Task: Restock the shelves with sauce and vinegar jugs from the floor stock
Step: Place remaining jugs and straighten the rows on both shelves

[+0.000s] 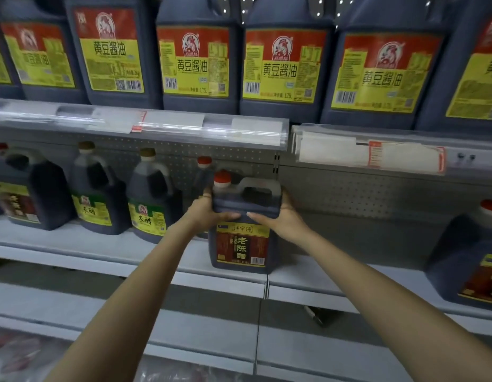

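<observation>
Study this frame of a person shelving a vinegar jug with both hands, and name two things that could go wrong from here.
1. The vinegar jug sits at the front edge of the middle shelf; if the left hand and right hand let go now, it might tip forward.
2. A red-capped jug stands close behind; a hard push back could knock it over.

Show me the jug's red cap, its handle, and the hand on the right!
red cap (222,178), head view, top of cap.
handle (260,183), head view, top bar.
right hand (283,216), head view, back of hand.
</observation>
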